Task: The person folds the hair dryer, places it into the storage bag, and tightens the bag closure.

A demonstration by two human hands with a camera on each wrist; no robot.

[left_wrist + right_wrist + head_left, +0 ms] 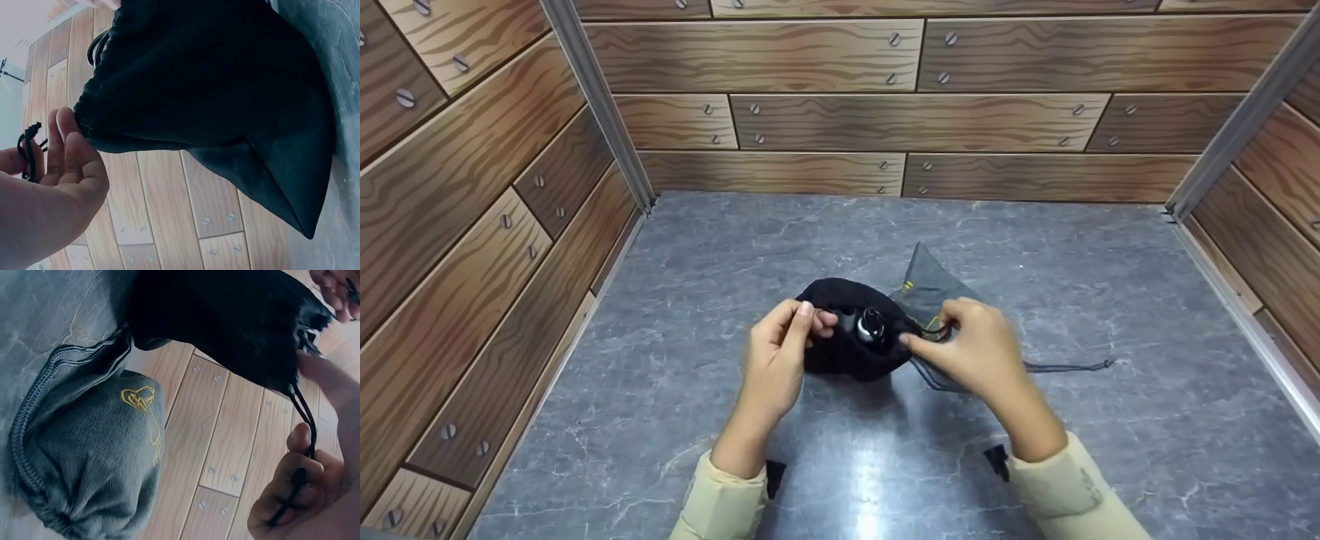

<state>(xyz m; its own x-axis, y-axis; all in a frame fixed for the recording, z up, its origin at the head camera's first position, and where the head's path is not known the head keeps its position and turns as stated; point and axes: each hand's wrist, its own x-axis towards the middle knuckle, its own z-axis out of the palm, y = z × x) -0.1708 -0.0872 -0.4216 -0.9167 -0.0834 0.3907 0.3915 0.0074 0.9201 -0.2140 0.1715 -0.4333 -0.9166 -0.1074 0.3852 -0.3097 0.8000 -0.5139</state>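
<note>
A black drawstring pouch (836,360) stands on the grey marbled surface, its mouth partly gathered. Inside the mouth, a shiny silver-and-black object (871,325) shows; its kind I cannot tell. My left hand (784,345) pinches a knotted end of the black drawstring (30,154) between thumb and forefinger, while its other fingers touch the pouch's rim. On the opposite side, my right hand (971,345) has its fingers curled round the other drawstring end (298,478). The right thumb (326,374) presses near the pouch's rim.
A grey drawstring pouch (934,277) with yellow stitching lies just behind and right of the black one, partly hidden by my right hand. Its grey cord (1069,367) trails to the right. Wood-patterned walls (825,120) with metal corner strips enclose the back and sides.
</note>
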